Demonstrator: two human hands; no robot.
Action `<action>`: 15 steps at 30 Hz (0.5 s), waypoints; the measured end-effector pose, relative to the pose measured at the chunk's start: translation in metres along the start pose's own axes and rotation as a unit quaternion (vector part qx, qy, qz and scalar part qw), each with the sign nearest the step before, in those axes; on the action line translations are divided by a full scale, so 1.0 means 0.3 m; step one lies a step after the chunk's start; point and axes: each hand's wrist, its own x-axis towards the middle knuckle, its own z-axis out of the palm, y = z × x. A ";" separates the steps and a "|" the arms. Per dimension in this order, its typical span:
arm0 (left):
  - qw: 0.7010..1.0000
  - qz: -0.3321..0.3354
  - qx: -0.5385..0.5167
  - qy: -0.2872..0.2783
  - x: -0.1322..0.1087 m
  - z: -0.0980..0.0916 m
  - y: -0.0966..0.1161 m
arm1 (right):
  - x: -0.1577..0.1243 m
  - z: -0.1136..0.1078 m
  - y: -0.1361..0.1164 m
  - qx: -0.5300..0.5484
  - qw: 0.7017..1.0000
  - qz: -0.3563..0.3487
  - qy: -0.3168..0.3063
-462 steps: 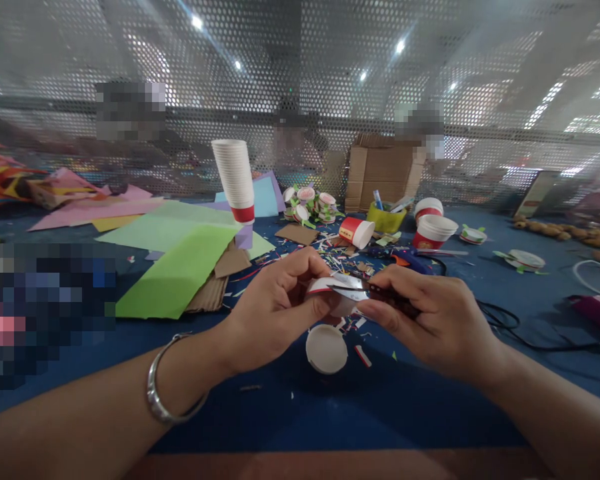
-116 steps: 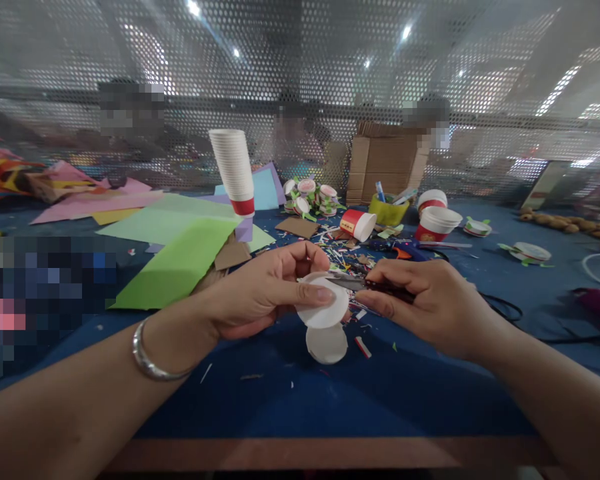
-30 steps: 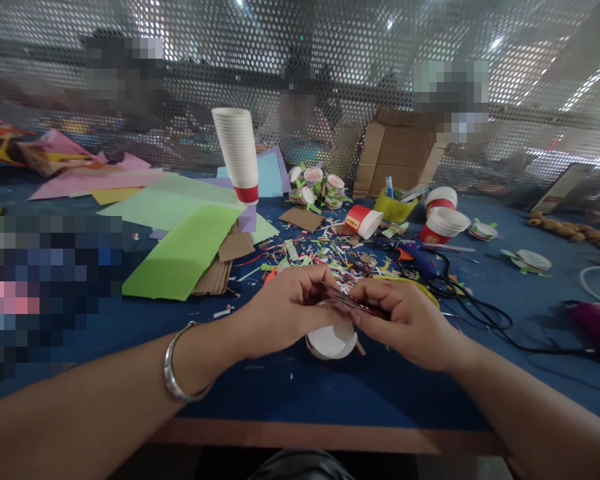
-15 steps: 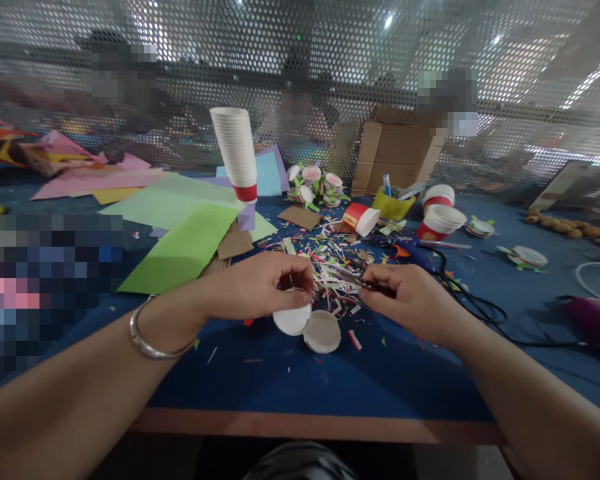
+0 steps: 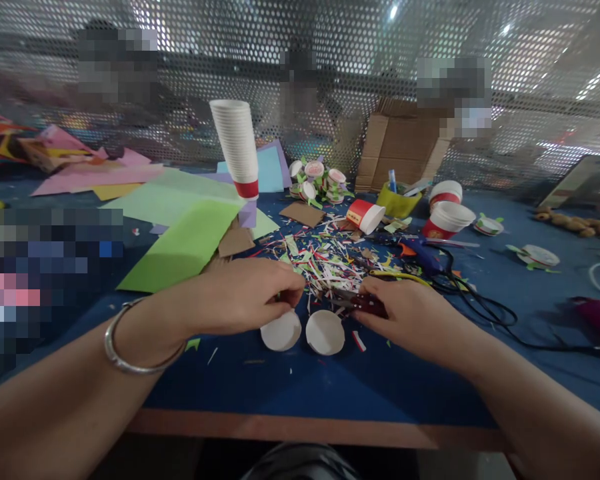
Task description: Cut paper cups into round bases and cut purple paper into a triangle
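My left hand, with a silver bangle at the wrist, is closed with curled fingers at the far edge of a round white cut-off paper cup bottom. The thumb meets that edge; the exact grip is hidden. A second cup bottom lies just to its right, a narrow gap between them. Around the dark red handles of a pair of scissors, my right hand is closed. The blades point left over a heap of paper scraps.
A tall stack of paper cups stands beyond green paper sheets. Finished paper turtles are piled at the back. Right of the scraps lie a blue glue gun with its black cord, a tipped cup and upright cups.
My left hand has moved slightly left and toward me, bringing its cup bottom down beside the other one, which it overlapped before. The right hand keeps the scissors, their blades now showing more clearly.
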 end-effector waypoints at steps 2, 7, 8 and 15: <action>0.999 0.021 -0.009 0.022 0.011 0.024 0.004 | -0.001 0.002 -0.004 0.001 1.000 0.000 0.001; 0.999 0.034 0.001 0.024 0.038 0.096 0.027 | -0.004 0.005 -0.004 0.000 1.000 -0.002 0.006; 0.999 0.034 0.007 0.023 0.041 0.104 0.030 | -0.006 0.005 -0.004 -0.001 1.000 -0.003 0.007; 0.995 0.014 -0.017 0.094 0.054 0.097 0.026 | -0.010 -0.002 -0.008 0.044 0.998 0.014 0.029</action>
